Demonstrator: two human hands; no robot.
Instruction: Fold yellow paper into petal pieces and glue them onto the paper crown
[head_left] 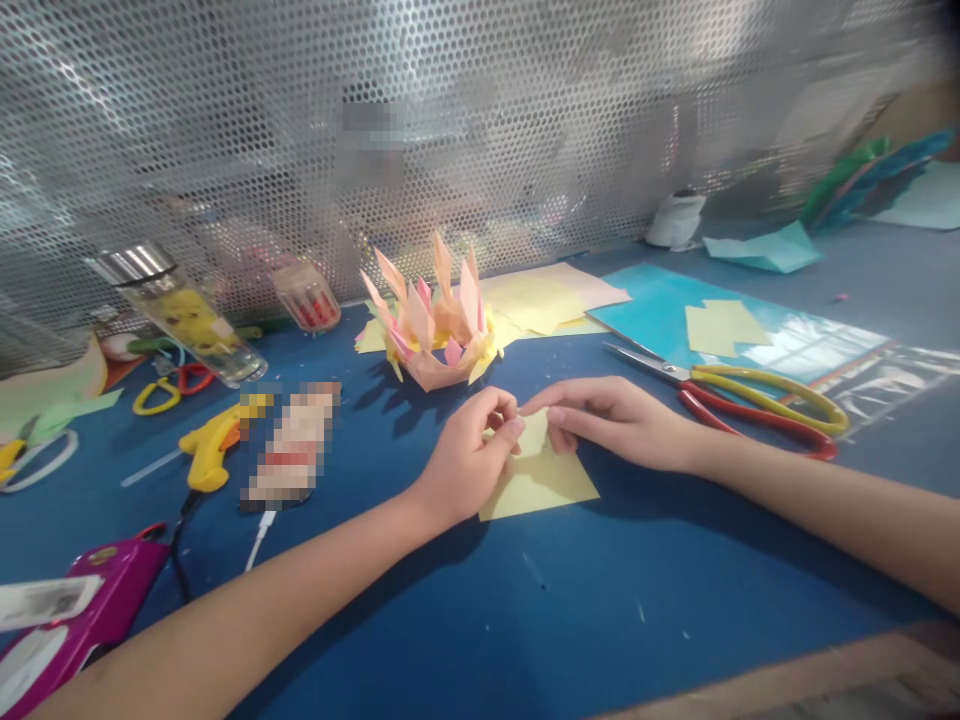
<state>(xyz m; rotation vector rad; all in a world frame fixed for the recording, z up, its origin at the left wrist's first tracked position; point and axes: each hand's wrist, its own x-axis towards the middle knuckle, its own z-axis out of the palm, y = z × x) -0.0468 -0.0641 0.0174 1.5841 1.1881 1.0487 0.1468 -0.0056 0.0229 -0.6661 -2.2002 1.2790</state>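
On the blue work table (465, 620) a pale yellow square paper sheet (541, 482) lies flat just in front of the person, its upper corner lifted between both hands. The left hand (466, 458) is closed in a pinch on that corner, thumb and forefinger meeting at the paper's edge. The right hand (609, 420) lays its fingertips on the same flap from the other side; its thumb is tucked under, so I cannot tell whether it grips or only presses. The likely slip is a crooked crease: the sheet's lower half rests loose on the smooth table, and uneven pull from either hand could skew it or tear the thin corner. The red and yellow handled scissors (750, 402) lie near the right wrist, blades open, and a backward sweep of that arm could catch them. The fold itself is covered by fingers. The pink and yellow spiked paper crown (436, 335) behind stands clear, but things along the left edge are blurred or cut off
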